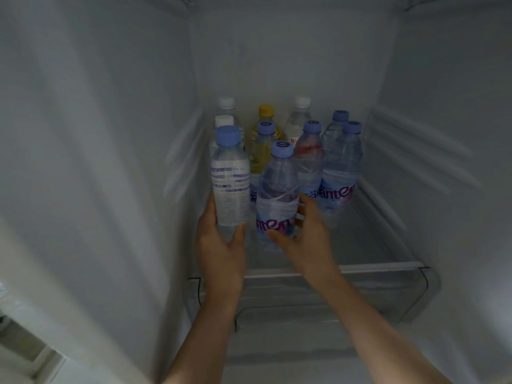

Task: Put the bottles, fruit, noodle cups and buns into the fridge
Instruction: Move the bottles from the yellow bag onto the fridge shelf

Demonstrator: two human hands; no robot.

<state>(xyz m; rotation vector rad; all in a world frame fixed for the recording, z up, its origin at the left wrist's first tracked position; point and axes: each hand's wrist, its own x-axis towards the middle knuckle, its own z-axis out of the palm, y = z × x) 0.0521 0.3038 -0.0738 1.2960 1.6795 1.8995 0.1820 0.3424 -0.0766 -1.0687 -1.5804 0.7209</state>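
Two water bottles are in my hands on the fridge shelf [374, 245]: my left hand [221, 245] curls round the base of the bottle with the white printed label [230, 184], near the shelf's left edge, and my right hand [304, 234] wraps thumb and fingers round the lower part of the blue-capped bottle [277, 195] just beside it, toward the shelf's front. Behind them a cluster of other bottles [327, 162] stands upright toward the back, among them a yellow-capped one [264, 128]. To finish this step well, I judge I should set both bottles down squarely, bases flat, tucked close against the row behind without knocking it, and let go only once each stands steady. Whether either base already touches the shelf I cannot tell; my palms cover it. Motion blur smears the side walls, the labels are only partly legible, and no fruit, noodle cups or buns are in sight. A clear drawer front [388, 295] shows below the shelf.
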